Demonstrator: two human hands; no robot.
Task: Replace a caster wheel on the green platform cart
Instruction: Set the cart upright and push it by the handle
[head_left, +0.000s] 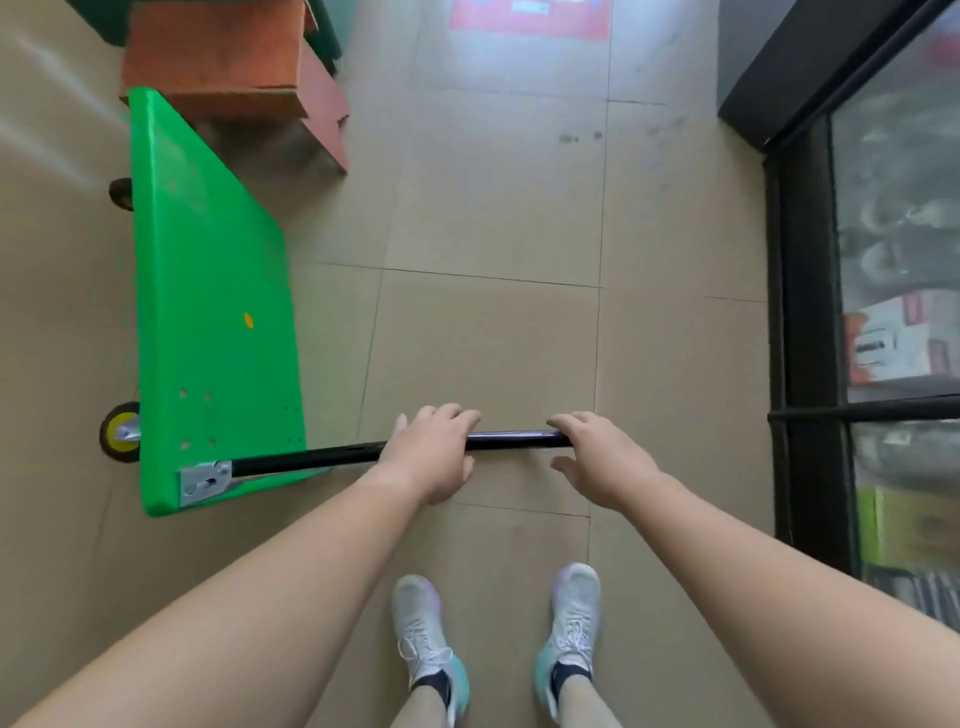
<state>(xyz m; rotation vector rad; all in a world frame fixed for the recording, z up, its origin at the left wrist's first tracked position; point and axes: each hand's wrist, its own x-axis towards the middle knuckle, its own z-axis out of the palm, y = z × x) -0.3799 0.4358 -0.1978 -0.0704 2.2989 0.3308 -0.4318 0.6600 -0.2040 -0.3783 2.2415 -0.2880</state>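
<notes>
On floor (493, 208), green cart (208, 291) on edge, length running away, casters (120, 431) leftward; left hand (431, 454), right hand (597, 457) grip handle (311, 460).

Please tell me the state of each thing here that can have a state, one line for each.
cart: tipped on its side, wheels facing left
handle: unfolded, sticking out sideways
yellow wheel: mounted on the cart
dark wheel: mounted, partly hidden behind the deck
left hand: grips the handle
right hand: fingers curled over the handle's end

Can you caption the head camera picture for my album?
A person's left hand and right hand grip the black tube handle of the flat green platform cart, tipped sideways.
</notes>
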